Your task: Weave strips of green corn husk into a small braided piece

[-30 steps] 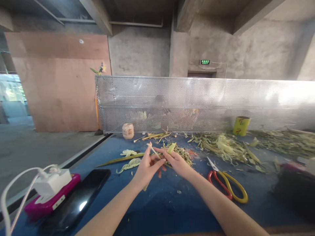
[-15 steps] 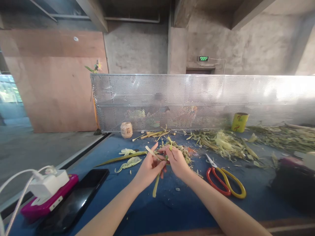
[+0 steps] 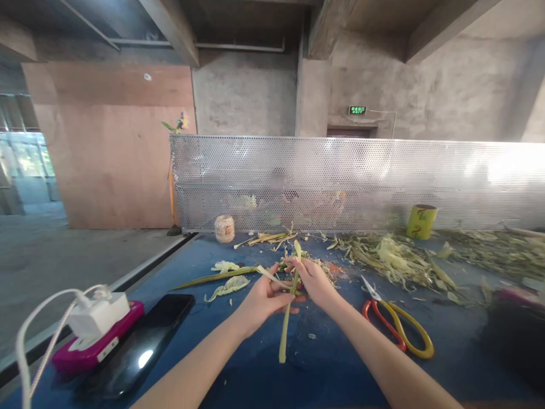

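Observation:
A long pale green strip of dried leaf [image 3: 284, 335], like corn husk, runs nearly upright between my hands. My left hand [image 3: 261, 298] closes thumb and fingers on its middle, where it crosses a second, paler strip [image 3: 269, 275] slanting up to the left. Higher up, the fingers of my right hand [image 3: 314, 279] pinch the long strip close to its top end. Fingers cover the crossing in part. Behind the hands lies a heap of green and orange scraps [image 3: 326, 268]. Scissors [image 3: 385, 309] with one red and one yellow handle lie partly open to the right.
On the blue table [image 3: 255, 375], a power strip [image 3: 100, 335] with plugged-in chargers and a black phone [image 3: 140, 341] lie left. A twine roll [image 3: 224, 229], a yellow roll [image 3: 421, 221] and husk piles [image 3: 387, 258] stand before a perforated metal screen [image 3: 281, 170]. A dark object fills the right edge.
The long strip has become straighter, and its lower end reaches nearer to me. My right hand's fingers have shifted up along it. The whole view has shifted slightly.

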The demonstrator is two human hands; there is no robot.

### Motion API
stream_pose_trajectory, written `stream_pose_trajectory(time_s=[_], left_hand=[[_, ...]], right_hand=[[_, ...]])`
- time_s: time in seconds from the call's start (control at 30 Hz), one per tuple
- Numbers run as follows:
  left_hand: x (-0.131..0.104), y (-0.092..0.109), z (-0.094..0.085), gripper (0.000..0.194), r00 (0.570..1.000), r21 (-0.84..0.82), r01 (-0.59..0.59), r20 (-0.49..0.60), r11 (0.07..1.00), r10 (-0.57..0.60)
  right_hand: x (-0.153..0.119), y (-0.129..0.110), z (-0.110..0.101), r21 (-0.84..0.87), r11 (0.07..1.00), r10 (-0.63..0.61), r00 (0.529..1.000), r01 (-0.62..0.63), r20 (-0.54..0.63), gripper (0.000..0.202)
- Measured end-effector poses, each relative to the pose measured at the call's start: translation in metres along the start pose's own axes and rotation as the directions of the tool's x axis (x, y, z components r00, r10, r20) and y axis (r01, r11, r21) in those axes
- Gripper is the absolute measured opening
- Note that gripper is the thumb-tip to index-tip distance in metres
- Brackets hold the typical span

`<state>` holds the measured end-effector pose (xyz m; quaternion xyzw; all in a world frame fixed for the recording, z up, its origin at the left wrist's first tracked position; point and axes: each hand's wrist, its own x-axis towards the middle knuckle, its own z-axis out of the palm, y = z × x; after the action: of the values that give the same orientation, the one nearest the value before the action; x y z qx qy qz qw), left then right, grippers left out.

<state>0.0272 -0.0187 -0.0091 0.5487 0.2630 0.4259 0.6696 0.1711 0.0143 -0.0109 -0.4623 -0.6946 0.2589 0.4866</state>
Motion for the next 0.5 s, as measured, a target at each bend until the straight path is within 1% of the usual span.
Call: stream_pose_trajectory(time_s=[0.07, 0.1, 0.13, 0.17, 0.2, 0.23, 0.27, 0.3, 0.33, 0.37, 0.43, 0.5], left_hand=[[-0.001, 0.001, 0.0, 0.096, 1.0, -0.034, 0.01, 0.007, 0.999, -0.01], [-0.001, 0.002, 0.0, 0.096, 1.0, -0.049, -0.001, -0.018, 0.999, 0.0], [0.0, 0.003, 0.0, 0.095, 0.998, -0.069, -0.019, -0.055, 0.997, 0.015], [0.0, 0.004, 0.0, 0.094, 0.995, -0.093, -0.044, -0.098, 0.995, 0.035], [0.001, 0.005, -0.001, 0.092, 0.988, -0.118, -0.071, -0.145, 0.991, 0.054], [0.002, 0.007, -0.002, 0.091, 0.98, -0.142, -0.098, -0.188, 0.985, 0.07], [0.003, 0.008, -0.003, 0.089, 0.97, -0.164, -0.123, -0.23, 0.979, 0.084], [0.004, 0.01, -0.005, 0.087, 0.96, -0.182, -0.144, -0.265, 0.973, 0.093], [0.004, 0.011, -0.006, 0.086, 0.952, -0.193, -0.159, -0.29, 0.968, 0.099], [0.005, 0.012, -0.008, 0.086, 0.946, -0.198, -0.172, -0.306, 0.965, 0.105], [0.005, 0.013, -0.01, 0.087, 0.941, -0.199, -0.194, -0.315, 0.961, 0.124], [0.006, 0.012, -0.011, 0.088, 0.939, -0.186, -0.207, -0.312, 0.96, 0.142]], right_hand=[[0.0, 0.0, -0.005, -0.092, 0.992, -0.1, 0.987, 0.089, -0.124, 0.037], [-0.002, -0.001, -0.007, -0.146, 0.979, -0.173, 0.965, 0.146, -0.197, 0.034], [-0.004, -0.003, -0.009, -0.204, 0.957, -0.257, 0.931, 0.208, -0.26, 0.031], [-0.006, -0.005, -0.011, -0.267, 0.922, -0.353, 0.889, 0.279, -0.291, 0.03], [-0.009, -0.006, -0.012, -0.335, 0.872, -0.455, 0.845, 0.357, -0.282, 0.03], [-0.012, -0.008, -0.013, -0.398, 0.797, -0.561, 0.801, 0.455, -0.209, 0.029], [-0.014, -0.01, -0.013, -0.446, 0.701, -0.654, 0.751, 0.557, -0.091, 0.03], [-0.017, -0.012, -0.013, -0.476, 0.608, -0.712, 0.701, 0.636, 0.027, 0.032], [-0.019, -0.013, -0.012, -0.491, 0.536, -0.737, 0.665, 0.686, 0.124, 0.034], [-0.02, -0.014, -0.01, -0.5, 0.488, -0.741, 0.642, 0.716, 0.196, 0.034], [-0.022, -0.016, -0.007, -0.506, 0.459, -0.728, 0.636, 0.73, 0.256, 0.028], [-0.022, -0.017, -0.005, -0.496, 0.476, -0.721, 0.645, 0.726, 0.253, 0.019]])
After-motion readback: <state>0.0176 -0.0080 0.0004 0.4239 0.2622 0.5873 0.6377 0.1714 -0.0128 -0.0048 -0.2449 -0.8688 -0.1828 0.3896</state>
